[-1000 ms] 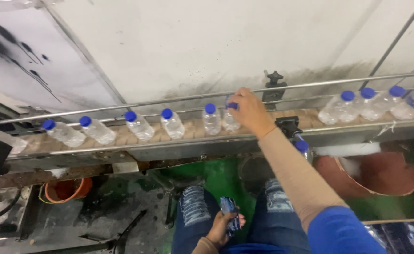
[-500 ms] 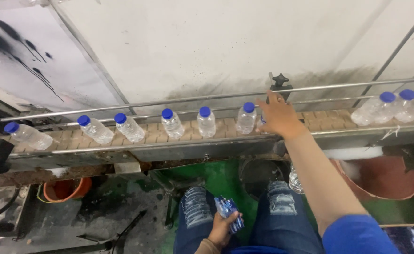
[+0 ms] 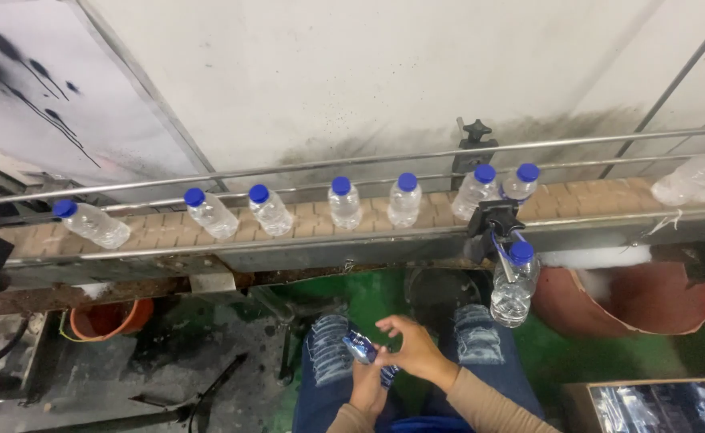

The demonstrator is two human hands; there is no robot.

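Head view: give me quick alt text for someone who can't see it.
Seen from above, a seated person's left hand and right hand together hold a small blue packet over their lap. In front runs a conveyor carrying clear blue-capped bottles; one more bottle hangs below its front edge.

The clear, glossy plastic bottles with smooth blue caps (image 3: 343,203) stand on a matt tan segmented conveyor belt (image 3: 593,196), likely plastic, between shiny metal guide rails (image 3: 288,167). The faded blue denim jeans (image 3: 328,361) look rough and frayed. The pale wall panel (image 3: 368,72) is matt and smudged.
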